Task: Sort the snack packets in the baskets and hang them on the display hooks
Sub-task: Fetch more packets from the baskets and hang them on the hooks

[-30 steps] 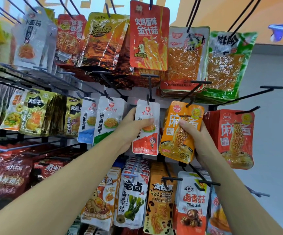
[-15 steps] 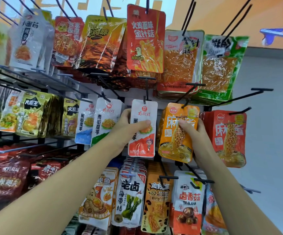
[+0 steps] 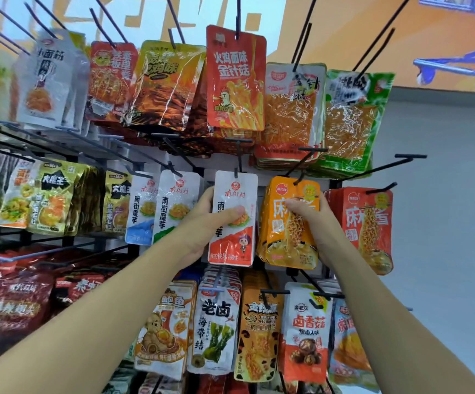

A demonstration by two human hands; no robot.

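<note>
Our left hand (image 3: 202,223) pinches the white-and-red packet (image 3: 232,243), thumb across its front, & our right hand (image 3: 314,217) grips the orange packet (image 3: 286,245) just to the right, each pkt's top up at its own mid-row black hook (image 3: 239,160). Risk as we judge it: let go too soon, w/ a punch hole not fully over the wire, & that pkt drops onto the lower-row pkts (image 3: 216,322). Shove too hard toward the wire's far end & neighbouring pkts (image 3: 175,206) may swing off.

Two bare forearms (image 3: 88,322), bare left hand (image 3: 202,226), bare right hand (image 3: 316,220), smooth, plain.
</note>
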